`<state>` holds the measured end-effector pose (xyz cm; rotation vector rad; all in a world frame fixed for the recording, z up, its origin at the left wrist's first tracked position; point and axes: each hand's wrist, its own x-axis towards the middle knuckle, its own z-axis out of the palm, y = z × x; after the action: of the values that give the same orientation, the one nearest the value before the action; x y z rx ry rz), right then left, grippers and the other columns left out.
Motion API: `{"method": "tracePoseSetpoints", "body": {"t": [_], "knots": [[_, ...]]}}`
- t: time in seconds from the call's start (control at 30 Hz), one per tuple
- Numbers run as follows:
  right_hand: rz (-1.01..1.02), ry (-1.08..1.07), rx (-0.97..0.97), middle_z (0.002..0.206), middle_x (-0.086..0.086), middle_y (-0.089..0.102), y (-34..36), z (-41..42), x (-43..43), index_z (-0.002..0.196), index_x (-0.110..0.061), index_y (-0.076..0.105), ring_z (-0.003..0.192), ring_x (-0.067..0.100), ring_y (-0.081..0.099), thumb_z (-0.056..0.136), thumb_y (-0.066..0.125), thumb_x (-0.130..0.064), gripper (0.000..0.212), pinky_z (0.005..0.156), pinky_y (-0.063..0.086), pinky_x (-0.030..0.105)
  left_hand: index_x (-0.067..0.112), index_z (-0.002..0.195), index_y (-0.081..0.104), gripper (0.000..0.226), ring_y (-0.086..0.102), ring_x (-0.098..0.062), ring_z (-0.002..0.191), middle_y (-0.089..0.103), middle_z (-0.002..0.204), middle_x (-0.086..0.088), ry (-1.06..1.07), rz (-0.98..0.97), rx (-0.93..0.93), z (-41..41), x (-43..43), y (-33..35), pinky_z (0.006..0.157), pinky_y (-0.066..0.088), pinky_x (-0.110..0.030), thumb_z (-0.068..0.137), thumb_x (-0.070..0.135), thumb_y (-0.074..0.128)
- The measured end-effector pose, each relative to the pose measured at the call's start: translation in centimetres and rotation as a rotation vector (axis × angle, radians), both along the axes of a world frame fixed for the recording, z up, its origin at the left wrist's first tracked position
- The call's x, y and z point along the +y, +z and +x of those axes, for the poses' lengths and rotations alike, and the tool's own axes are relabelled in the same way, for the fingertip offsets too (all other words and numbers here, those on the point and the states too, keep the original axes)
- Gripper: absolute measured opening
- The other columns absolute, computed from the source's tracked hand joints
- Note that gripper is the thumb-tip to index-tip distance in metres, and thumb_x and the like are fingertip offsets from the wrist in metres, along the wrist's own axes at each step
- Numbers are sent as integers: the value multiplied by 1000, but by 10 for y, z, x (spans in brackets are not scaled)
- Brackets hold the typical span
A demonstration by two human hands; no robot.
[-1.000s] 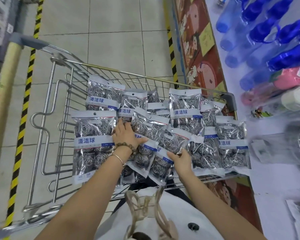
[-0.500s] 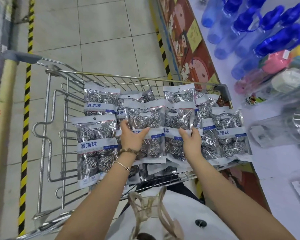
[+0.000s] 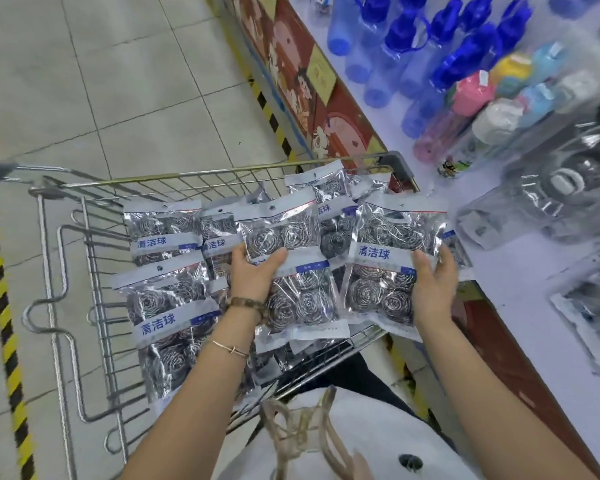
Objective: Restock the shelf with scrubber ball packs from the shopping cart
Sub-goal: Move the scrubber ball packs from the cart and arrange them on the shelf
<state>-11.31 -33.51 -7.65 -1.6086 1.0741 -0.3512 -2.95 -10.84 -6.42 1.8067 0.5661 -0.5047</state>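
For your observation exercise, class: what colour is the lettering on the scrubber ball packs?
Blue, on a white strip across each pack, clearest in the head view.

floor point(image 3: 136, 98): pale grey square tiles, thin dark joints
hazard tape point(image 3: 1, 271): yellow-black stripes, left edge
panel point(image 3: 291, 81): red, cartoon figures, right

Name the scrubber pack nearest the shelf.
The pack in the right hand, beside the shelf; the second pack, in the left hand, is farther; others lie in the cart.
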Motion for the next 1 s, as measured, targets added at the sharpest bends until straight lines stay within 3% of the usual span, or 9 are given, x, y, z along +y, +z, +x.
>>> {"method": "tracePoseSetpoints", "body": {"t": [0.1,0.17,0.27,0.47,0.67,1.0], "knots": [[-32,-83,2,144,6,38,5,-23,-12,143,-8,34,127,13,38,94,55,-20,55,101,29,23,14,144,20,89,29,-27,134,25,150,-8,-111,2,-18,-1,-22,0,105,30,-43,75,35,73],[-24,-145,-23,144,4,37,10,-39,-19,143,-7,33,120,3,34,94,54,-17,54,97,27,15,14,143,23,88,30,-26,133,27,149,-6,-189,-9,-31,-2,-40,0,104,30,-40,74,34,74],[-49,-229,-20,142,3,38,15,-64,-31,143,-6,32,117,1,32,95,53,-16,54,87,24,3,14,140,27,85,36,-26,130,33,144,-6,-305,-38,-56,-6,-69,2,103,33,-39,73,34,75],[-81,-459,-30,145,7,38,29,-109,-54,142,-7,34,128,12,37,94,54,-18,53,101,28,19,14,142,26,89,35,-27,131,31,147,-7,-518,-59,-44,-21,-124,4,107,32,-45,72,38,75],[-100,-602,-36,144,7,40,37,-166,-78,142,-8,35,119,5,36,94,53,-18,52,98,29,19,13,141,27,86,36,-27,130,32,146,-9,-708,-73,-51,-62,-184,15,107,32,-43,73,35,75],[-84,-765,-75,146,3,37,36,-302,-128,142,-12,34,135,16,32,95,53,-18,52,101,26,22,11,141,25,94,37,-26,129,33,145,-7,-917,-118,-49,-177,-281,25,108,33,-43,68,38,77]]}}
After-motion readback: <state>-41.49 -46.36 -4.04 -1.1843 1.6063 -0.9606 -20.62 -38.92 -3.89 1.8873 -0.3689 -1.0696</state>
